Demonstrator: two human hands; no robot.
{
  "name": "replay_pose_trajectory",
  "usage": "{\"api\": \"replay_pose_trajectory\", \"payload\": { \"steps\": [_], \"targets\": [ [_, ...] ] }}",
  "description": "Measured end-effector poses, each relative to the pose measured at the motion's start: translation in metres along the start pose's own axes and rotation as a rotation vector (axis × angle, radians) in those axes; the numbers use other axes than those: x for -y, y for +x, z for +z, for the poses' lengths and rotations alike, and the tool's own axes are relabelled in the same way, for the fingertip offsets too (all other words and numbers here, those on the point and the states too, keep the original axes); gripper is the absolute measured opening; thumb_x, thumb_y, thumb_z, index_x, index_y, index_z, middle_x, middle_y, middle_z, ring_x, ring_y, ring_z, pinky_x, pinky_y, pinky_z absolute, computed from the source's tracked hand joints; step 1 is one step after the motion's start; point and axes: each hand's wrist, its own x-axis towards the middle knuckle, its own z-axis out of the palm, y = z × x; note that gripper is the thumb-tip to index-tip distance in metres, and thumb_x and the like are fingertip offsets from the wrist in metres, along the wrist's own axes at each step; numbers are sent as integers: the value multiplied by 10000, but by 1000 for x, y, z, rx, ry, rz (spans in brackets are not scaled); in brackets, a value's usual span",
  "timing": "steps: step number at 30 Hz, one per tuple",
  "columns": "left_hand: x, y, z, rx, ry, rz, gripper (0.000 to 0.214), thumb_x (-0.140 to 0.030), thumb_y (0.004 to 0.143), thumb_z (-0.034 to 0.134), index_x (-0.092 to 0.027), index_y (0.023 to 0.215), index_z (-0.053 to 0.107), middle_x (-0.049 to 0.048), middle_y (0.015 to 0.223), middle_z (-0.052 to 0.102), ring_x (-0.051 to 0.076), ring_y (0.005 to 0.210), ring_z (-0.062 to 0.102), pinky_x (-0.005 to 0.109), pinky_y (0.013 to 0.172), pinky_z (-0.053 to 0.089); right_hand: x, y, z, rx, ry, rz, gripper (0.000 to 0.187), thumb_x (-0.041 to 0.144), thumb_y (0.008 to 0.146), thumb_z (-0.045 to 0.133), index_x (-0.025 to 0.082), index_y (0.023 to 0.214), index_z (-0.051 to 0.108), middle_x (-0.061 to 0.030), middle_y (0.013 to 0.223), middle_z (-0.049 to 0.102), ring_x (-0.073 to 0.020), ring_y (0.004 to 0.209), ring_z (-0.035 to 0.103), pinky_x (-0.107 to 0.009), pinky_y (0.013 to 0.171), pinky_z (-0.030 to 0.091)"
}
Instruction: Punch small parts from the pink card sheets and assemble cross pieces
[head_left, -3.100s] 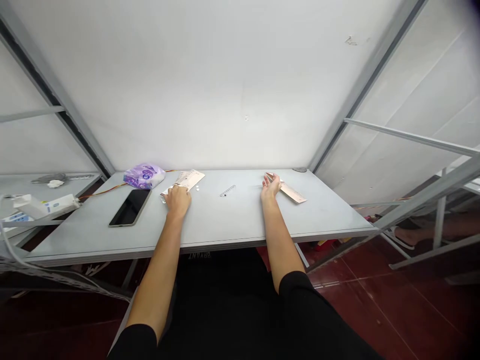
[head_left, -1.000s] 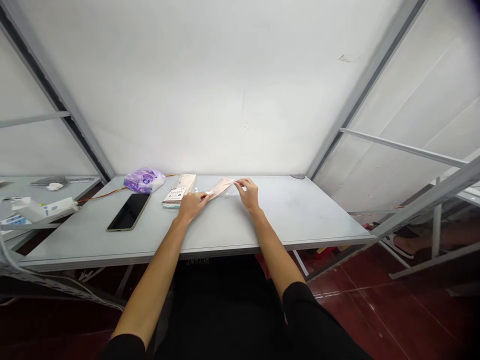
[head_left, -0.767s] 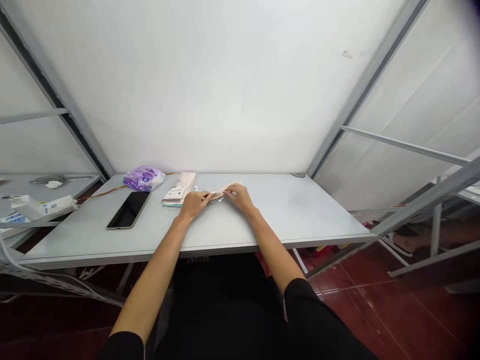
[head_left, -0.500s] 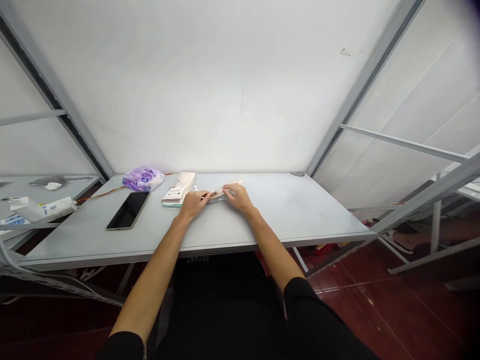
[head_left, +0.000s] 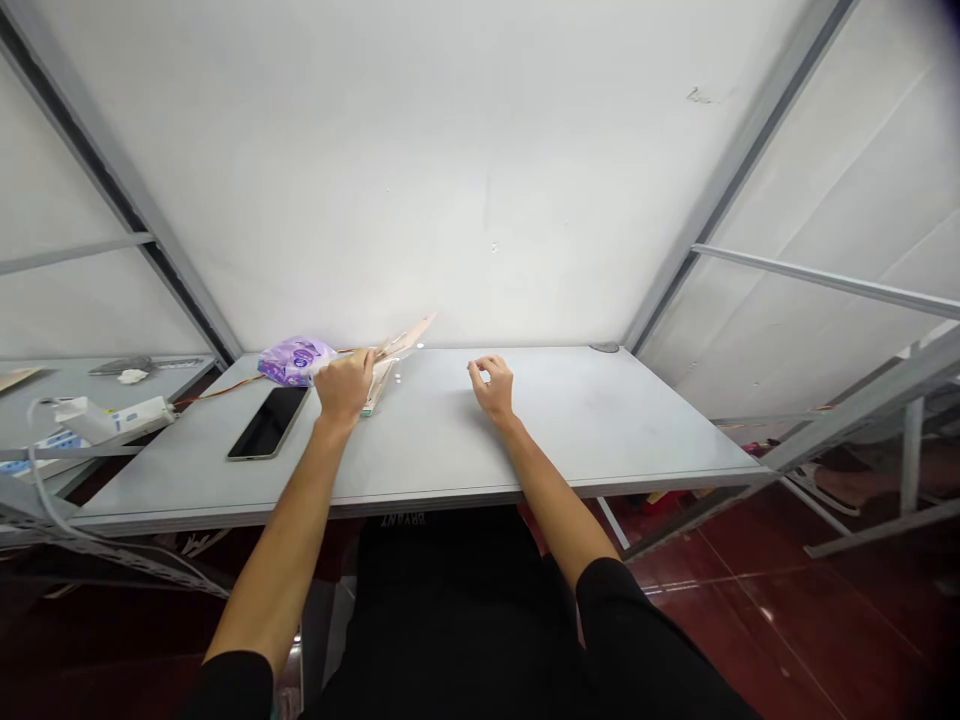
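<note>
— One pale strip [head_left: 401,342] before us: what holds it?
— Our left hand [head_left: 345,388] grips it, tilted up just right of the bag [head_left: 296,360].
— And our right hand [head_left: 491,388]?
— Empty, fingers loosely curled, resting on the table [head_left: 600,430], well apart from the strip.

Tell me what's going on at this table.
A person stands at a pale grey table. Their left hand grips a thin pale pink strip, lifted above the far side of the table beside a purple plastic pouch. Their right hand rests loosely curled on the tabletop, holding nothing. A smartphone lies face up to the left of both hands.
</note>
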Motion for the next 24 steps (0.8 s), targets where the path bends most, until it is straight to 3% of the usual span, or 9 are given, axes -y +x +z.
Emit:
{"api": "replay_pose_trajectory", "payload": {
  "steps": [2, 6, 9, 12, 15, 19, 24],
  "targets": [
    [7, 0, -5, 83, 137, -27, 521, -444, 1048, 334, -156, 1098, 765, 204, 953, 730, 368, 927, 690, 449, 806, 478, 1, -2, 6, 157, -50, 13, 293, 337, 991, 501, 216, 785, 672, -69, 867, 673, -211, 898, 614, -356, 898, 484],
    [8, -16, 5, 284, 192, 30, 400, -427, 968, 521, -146, 1140, 747, 230, 1180, 692, 402, 1062, 662, 508, 875, 507, 2, -6, 12, 417, -137, 40, 232, 272, 967, 558, 203, 813, 717, -66, 898, 699, -198, 923, 628, -331, 922, 474],
    [-10, -30, 19, 231, 128, 170, 418, -437, 948, 564, -167, 1234, 706, 215, 1417, 579, 387, 1279, 561, 513, 1052, 448, 1, -9, 12, 537, -214, 63, 162, 248, 927, 608, 204, 901, 762, -79, 1000, 722, -219, 994, 636, -350, 958, 470],
    [-38, -34, 35, 382, -77, 402, 556, -522, 958, 539, -183, 1390, 622, 186, 1515, 514, 343, 1371, 511, 464, 1141, 399, 1, -12, 7, 616, -345, 109, 253, 308, 942, 603, 223, 1119, 762, -112, 1231, 691, -265, 1183, 601, -398, 1051, 438],
    [-56, -33, 54, 578, -185, 463, 761, -679, 926, 515, -220, 1533, 503, 175, 1621, 406, 389, 1497, 360, 542, 1202, 302, 1, -14, 1, 679, -432, 163, 466, 474, 976, 574, 271, 1389, 646, -134, 1515, 534, -327, 1427, 441, -509, 1184, 308],
    [-53, -37, 78, 665, -184, 422, 883, -826, 881, 424, -338, 1614, 371, 109, 1704, 249, 434, 1568, 163, 664, 1223, 125, -1, -14, -5, 855, -458, 218, 746, 760, 935, 468, 382, 1577, 428, -101, 1712, 246, -431, 1571, 153, -671, 1221, 68],
    [-49, -43, 87, 703, -179, 438, 903, -841, 889, 379, -333, 1634, 326, 104, 1720, 172, 430, 1579, 99, 678, 1221, 82, 0, -12, -7, 910, -477, 225, 811, 822, 921, 391, 405, 1615, 336, -94, 1733, 178, -447, 1582, 85, -689, 1216, 25]
  ]
}}
